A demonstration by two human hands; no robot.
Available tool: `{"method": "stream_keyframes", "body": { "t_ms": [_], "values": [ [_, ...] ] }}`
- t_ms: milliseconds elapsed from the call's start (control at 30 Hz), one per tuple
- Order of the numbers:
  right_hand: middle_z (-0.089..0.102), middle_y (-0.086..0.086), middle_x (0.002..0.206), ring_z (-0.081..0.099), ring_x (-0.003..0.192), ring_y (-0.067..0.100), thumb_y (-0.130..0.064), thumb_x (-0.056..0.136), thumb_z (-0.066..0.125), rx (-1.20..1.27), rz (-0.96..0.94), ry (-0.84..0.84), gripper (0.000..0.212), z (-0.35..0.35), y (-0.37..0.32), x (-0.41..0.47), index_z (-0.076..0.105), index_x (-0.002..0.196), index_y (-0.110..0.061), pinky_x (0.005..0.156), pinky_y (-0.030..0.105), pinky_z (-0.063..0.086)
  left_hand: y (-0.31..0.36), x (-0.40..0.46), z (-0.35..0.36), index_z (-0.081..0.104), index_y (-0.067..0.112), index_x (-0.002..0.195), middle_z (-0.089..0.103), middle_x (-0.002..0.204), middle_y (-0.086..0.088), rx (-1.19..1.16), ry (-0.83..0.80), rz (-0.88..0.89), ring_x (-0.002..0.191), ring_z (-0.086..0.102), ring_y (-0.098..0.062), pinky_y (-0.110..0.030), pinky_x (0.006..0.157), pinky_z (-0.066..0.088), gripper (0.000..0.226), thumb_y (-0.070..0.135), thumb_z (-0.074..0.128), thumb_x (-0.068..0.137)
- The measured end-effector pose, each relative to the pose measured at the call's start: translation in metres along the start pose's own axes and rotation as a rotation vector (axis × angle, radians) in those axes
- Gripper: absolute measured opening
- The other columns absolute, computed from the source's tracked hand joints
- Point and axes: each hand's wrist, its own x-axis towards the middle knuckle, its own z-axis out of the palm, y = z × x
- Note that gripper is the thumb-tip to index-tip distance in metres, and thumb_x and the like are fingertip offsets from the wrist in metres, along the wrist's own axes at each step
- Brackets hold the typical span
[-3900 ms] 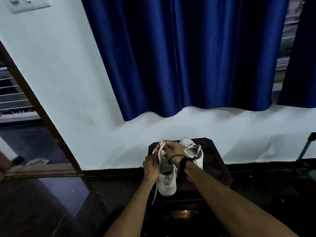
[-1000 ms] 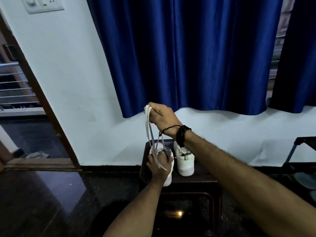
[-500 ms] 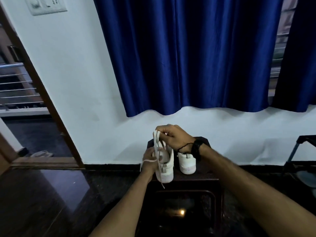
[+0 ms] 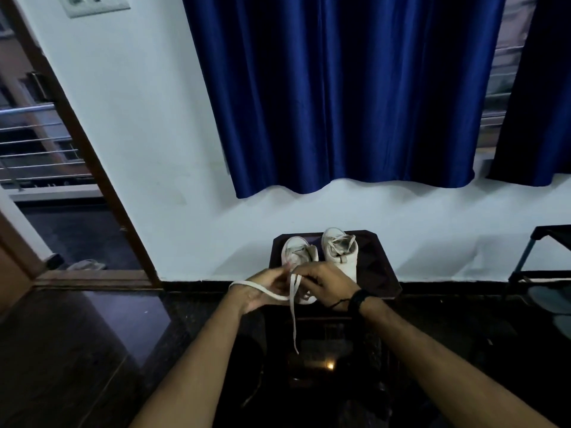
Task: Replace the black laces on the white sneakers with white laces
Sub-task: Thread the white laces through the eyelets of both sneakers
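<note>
Item: pair of white sneakers, set side by side on a small dark stool (image 4: 378,270) against the white wall (image 4: 139,134). I log the left sneaker (image 4: 299,253) and the right sneaker (image 4: 341,251) both with toes toward the wall and heels toward me, long axes running away from the camera, roughly parallel, a narrow gap between them. The right one carries white lacing across its tongue; the near half of the left one is hidden behind my hands.

Item: white lace (image 4: 292,296), flat. One run loops out to the left around the back of my left hand (image 4: 262,288); another hangs straight down from between the hands, its free end dangling in front of the stool's near edge, over the dark floor (image 4: 77,350).

Grip: left hand's fingers curl around the lace, with the loop draped over the wrist side. Right hand (image 4: 324,282), with a black band at the wrist, pinches the lace between bent fingertips just beside the left hand. Both hands sit at the heel of the left sneaker, near the stool's front edge.

Room: bare stool top shows to the right of the right sneaker; the floor is open to the left, toward a wooden door frame (image 4: 92,168). A blue curtain (image 4: 340,88) hangs above the stool and stops well short of the shoes
</note>
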Motion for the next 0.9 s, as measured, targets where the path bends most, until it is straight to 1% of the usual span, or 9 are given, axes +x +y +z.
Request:
{"method": "stream_keyframes", "body": {
  "t_ms": [133,200,300,400,467,533,667,767,900],
  "values": [
    [0.07,-0.007,0.097,0.063,0.092,0.01,-0.029,0.095,0.051,-0.008,0.018,-0.028,0.018,0.024,-0.007,-0.019,0.068,0.1,-0.027,0.081,0.033,0.05,-0.014,0.006,-0.017,0.07,0.008,0.08,0.072,0.091,-0.016,1.124,0.124,0.011,0.086,0.069,-0.028,-0.031,0.071,0.051,0.036,0.042,0.058,0.074],
    [0.069,-0.006,0.095,0.063,0.091,0.012,-0.03,0.094,0.052,-0.021,0.027,-0.035,0.019,0.031,-0.007,-0.028,0.07,0.098,-0.025,0.081,0.034,0.05,-0.032,0.0,-0.033,0.072,0.007,0.079,0.073,0.081,-0.012,1.325,0.149,-0.121,0.072,0.071,-0.022,-0.028,0.053,0.049,0.018,0.024,0.066,0.074],
    [0.069,-0.006,0.097,0.059,0.097,0.011,-0.026,0.092,0.056,-0.064,0.019,-0.044,0.02,0.036,-0.003,-0.04,0.072,0.103,-0.026,0.085,0.024,0.046,-0.042,-0.005,-0.064,0.07,0.01,0.069,0.066,0.058,-0.01,1.229,0.007,-0.494,0.048,0.064,-0.016,-0.021,0.048,0.046,0.022,0.008,0.058,0.088],
    [0.07,-0.008,0.098,0.059,0.1,0.011,-0.017,0.087,0.061,-0.103,0.016,-0.08,0.024,0.035,0.004,-0.042,0.073,0.106,-0.027,0.085,0.019,0.045,-0.022,-0.013,-0.08,0.061,-0.006,0.122,0.062,0.118,-0.032,1.175,-0.183,-0.66,0.103,0.066,-0.038,-0.035,0.089,0.052,0.032,-0.006,0.047,0.094],
    [0.071,-0.008,0.095,0.062,0.097,0.012,-0.013,0.084,0.064,-0.118,0.011,-0.059,0.025,0.03,0.01,-0.038,0.074,0.102,-0.026,0.084,0.025,0.05,-0.011,-0.019,-0.087,0.062,-0.004,0.124,0.064,0.115,-0.032,1.206,-0.1,-0.595,0.078,0.069,-0.032,-0.028,0.073,0.054,0.038,-0.008,0.047,0.09],
    [0.071,-0.008,0.093,0.062,0.095,0.013,-0.013,0.083,0.066,-0.142,0.01,-0.037,0.023,0.022,0.011,-0.033,0.075,0.1,-0.026,0.08,0.022,0.048,-0.009,-0.021,-0.093,0.069,-0.001,0.115,0.073,0.085,-0.022,1.208,0.041,-0.522,0.058,0.067,-0.021,-0.019,0.059,0.051,0.036,-0.004,0.049,0.085],
    [0.072,-0.008,0.092,0.061,0.087,0.009,-0.018,0.083,0.067,-0.11,0.062,-0.013,0.018,0.012,0.013,-0.023,0.076,0.097,-0.027,0.073,0.018,0.045,0.0,-0.015,-0.076,0.069,0.021,0.108,0.064,0.117,-0.011,1.234,0.429,-0.218,0.107,0.064,-0.032,-0.034,0.093,0.052,0.03,0.017,0.052,0.083],
    [0.072,-0.011,0.087,0.062,0.079,0.006,-0.017,0.081,0.07,-0.078,0.112,0.003,0.016,0.017,0.017,-0.02,0.076,0.09,-0.028,0.068,0.012,0.044,0.006,0.007,-0.05,0.067,0.04,0.081,0.068,0.113,-0.001,0.924,0.506,0.045,0.101,0.065,-0.021,-0.034,0.096,0.051,0.013,0.031,0.057,0.081],
    [0.073,-0.011,0.086,0.065,0.075,0.005,-0.013,0.076,0.064,-0.06,0.197,-0.063,0.019,0.023,0.028,-0.024,0.076,0.084,-0.026,0.07,0.025,0.053,0.018,0.025,-0.01,0.073,0.023,0.097,0.073,0.104,-0.003,0.695,0.531,0.237,0.1,0.066,-0.018,-0.025,0.09,0.05,0.012,0.024,0.065,0.09]
  ]
}}
